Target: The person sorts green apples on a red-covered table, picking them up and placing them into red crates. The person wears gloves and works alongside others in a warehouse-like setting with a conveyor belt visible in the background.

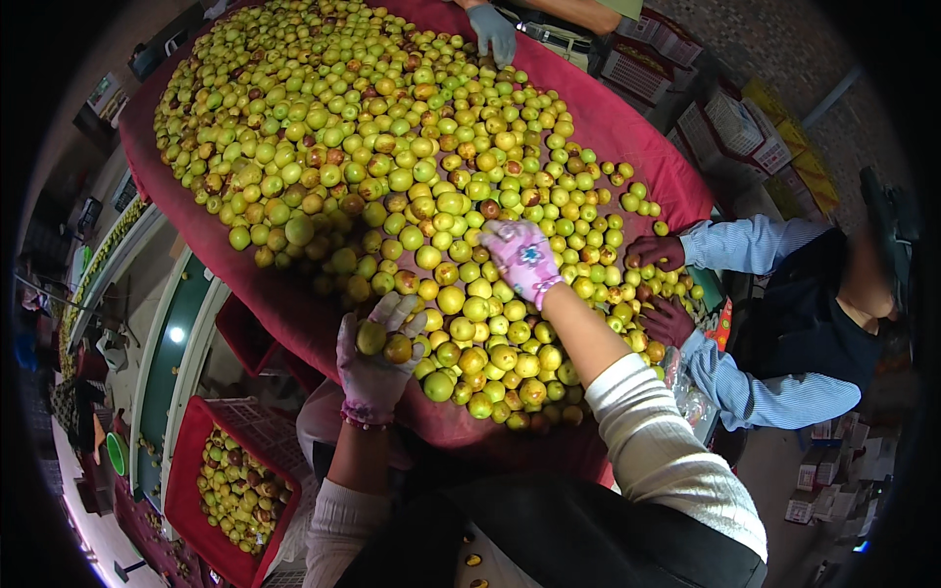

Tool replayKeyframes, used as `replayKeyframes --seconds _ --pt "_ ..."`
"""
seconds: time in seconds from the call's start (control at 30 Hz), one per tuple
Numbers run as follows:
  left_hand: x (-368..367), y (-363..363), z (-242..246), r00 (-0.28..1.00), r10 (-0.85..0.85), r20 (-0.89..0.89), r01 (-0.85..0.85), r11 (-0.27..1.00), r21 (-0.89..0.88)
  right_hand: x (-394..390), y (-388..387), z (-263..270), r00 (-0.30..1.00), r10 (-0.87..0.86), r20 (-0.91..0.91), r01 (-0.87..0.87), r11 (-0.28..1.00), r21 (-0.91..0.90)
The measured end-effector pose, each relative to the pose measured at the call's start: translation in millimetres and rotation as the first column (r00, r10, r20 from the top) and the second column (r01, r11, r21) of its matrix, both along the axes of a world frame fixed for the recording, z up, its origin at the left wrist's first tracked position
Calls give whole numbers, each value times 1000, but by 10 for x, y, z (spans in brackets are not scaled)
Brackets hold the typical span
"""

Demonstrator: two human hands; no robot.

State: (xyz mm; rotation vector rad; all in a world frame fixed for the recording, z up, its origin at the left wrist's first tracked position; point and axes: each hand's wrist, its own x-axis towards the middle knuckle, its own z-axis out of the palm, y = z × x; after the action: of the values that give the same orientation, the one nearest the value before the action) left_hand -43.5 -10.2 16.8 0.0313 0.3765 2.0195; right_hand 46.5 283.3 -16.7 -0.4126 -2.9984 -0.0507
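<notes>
A wide heap of green, yellow and partly brown jujubes (353, 147) covers a red cloth-covered table (206, 220) in front of me. My left hand (378, 360), in a pale glove with a pink cuff, is palm up by the table's near edge. It holds two jujubes (384, 342), one greenish and one browner, with the fingers curled beside them. My right hand (520, 257), in a pink flowered glove, reaches palm down into the middle of the heap. Its fingertips touch the fruit beside a dark brown jujube (489, 209); whether they grip one is hidden.
At lower left stands a red-lined crate (184, 470) of jujubes, near a green conveyor belt (165, 367). Dark-gloved hands (665, 321) of a co-worker work at right. Another person's grey-gloved hand (494, 33) rests at the far edge. Stacked crates (728, 128) stand upper right.
</notes>
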Motion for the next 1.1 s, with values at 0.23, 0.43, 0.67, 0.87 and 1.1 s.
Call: replayKeyframes --seconds 0.23,0.43,0.67,0.87,1.1 --pt "3 60 34 999 31 24 -29 997 -71 559 725 -55 897 -441 -25 436 874 216" --pt "15 37 61 999 37 32 -33 992 -118 -138 516 202 982 -159 -103 169 980 104" --pt "-7 33 -8 1000 12 23 -12 999 -32 -266 1042 -137 886 -462 -46 461 887 -31" --pt "-20 55 -55 1000 9 21 -9 1000 18 -281 1039 133 841 -511 -179 527 848 59" --pt "12 56 34 999 22 37 -21 998 -52 -848 270 -240 918 15 -396 -96 978 -186"
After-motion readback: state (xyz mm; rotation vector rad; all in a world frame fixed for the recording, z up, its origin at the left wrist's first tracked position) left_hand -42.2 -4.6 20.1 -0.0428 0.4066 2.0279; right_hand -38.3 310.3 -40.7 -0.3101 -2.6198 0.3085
